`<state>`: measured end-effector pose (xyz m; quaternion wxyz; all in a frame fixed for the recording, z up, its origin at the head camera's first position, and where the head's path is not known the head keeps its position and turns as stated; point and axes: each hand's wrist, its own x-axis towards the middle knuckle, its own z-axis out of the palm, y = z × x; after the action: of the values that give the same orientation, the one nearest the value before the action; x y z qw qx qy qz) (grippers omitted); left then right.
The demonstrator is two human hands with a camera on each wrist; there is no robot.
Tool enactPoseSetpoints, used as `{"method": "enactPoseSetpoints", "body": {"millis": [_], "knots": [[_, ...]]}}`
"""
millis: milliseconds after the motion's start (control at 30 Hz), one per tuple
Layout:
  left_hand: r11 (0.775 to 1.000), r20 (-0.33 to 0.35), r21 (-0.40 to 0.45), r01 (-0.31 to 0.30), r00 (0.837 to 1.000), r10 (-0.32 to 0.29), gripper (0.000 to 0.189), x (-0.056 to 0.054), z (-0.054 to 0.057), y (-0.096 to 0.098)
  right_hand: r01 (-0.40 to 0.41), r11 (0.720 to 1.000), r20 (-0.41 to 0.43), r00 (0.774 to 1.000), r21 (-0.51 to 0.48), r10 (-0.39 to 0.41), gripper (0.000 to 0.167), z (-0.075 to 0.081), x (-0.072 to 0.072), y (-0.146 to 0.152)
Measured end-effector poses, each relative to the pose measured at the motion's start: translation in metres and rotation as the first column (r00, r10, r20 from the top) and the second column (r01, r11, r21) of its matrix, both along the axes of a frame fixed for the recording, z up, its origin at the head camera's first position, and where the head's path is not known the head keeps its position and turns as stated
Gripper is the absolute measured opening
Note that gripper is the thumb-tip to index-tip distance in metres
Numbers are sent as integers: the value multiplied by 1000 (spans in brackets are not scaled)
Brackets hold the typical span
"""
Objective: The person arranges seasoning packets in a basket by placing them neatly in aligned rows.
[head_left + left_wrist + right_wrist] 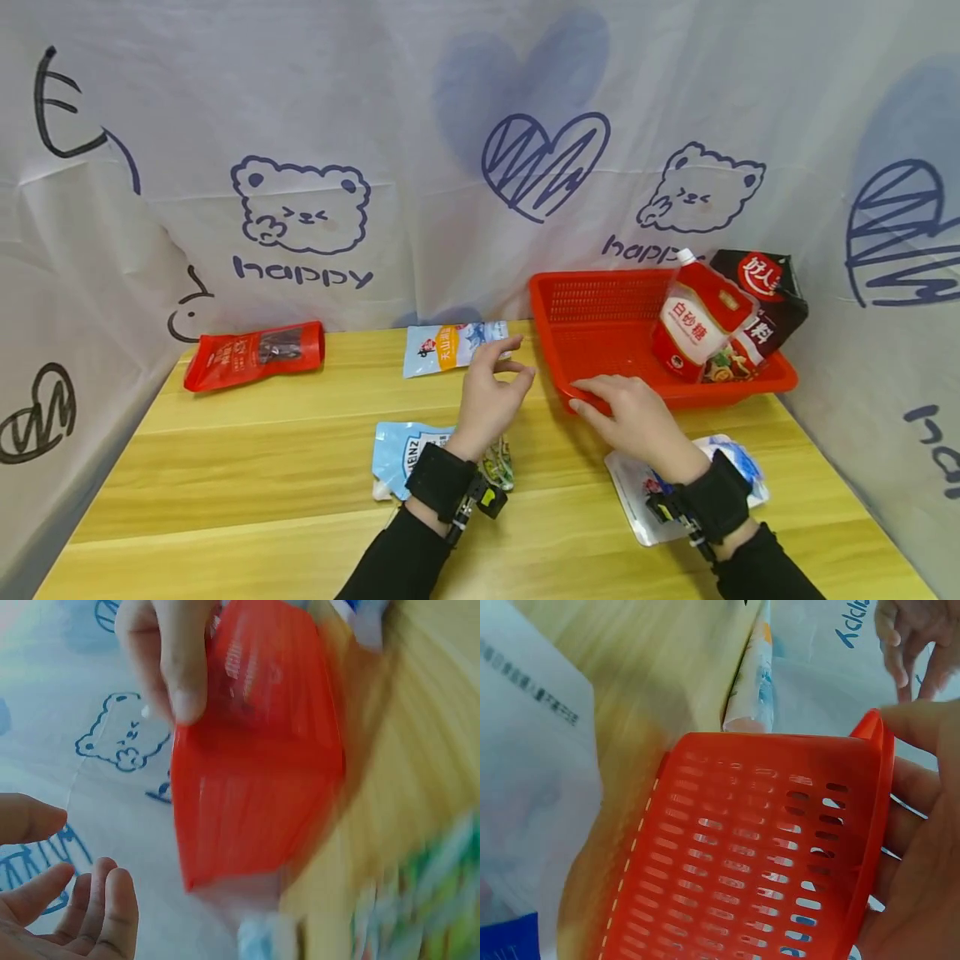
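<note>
A red plastic basket (pixel 546 337) with slotted walls stands at the back right of the table. My right hand (pixel 633 421) grips its rim at the front left corner, thumb and fingers on either side of the rim, as the right wrist view shows. Inside the basket lean a red and white spouted pouch (pixel 693 321) and a black packet (pixel 783 312). My left hand (pixel 483 400) hovers left of the basket, its fingers loosely bent and apart, with nothing in them. Just behind that hand lies a light blue and orange pouch (pixel 442 350).
A red pouch (pixel 255 357) lies at the back left. Under the left wrist are a light blue Heinz pouch (pixel 393 454) and a green patterned packet (pixel 498 465), partly hidden. A white and blue packet (pixel 738 467) sits below the right forearm. Printed cloth (pixel 435 167) hangs behind the table.
</note>
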<state>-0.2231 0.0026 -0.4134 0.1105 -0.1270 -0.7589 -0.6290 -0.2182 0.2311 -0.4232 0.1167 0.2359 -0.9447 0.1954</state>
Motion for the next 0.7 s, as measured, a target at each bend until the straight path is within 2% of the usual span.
{"method": "enactPoseSetpoints", "body": {"millis": [167,300,433,600,700], "knots": [[986,-135,-146,-84,989,65,46,1,4,-32,6,1000,-17,1000,-7,-6,36,-5,1,-4],[948,-242,-262,-181,963,117,48,-5,8,-62,28,999,-31,999,-18,-28,34,-8,3,-4],[882,-340,-374,-287,927,157,48,-13,15,-94,54,998,-14,998,-22,-54,35,-9,5,-2],[768,-429,-507,-391,887,169,49,-25,20,-137,60,998,18,998,-22,-60,36,-9,5,-3],[705,-458,-566,-426,874,160,52,-32,22,-167,57,998,26,998,-19,-56,36,-9,5,-6]]}}
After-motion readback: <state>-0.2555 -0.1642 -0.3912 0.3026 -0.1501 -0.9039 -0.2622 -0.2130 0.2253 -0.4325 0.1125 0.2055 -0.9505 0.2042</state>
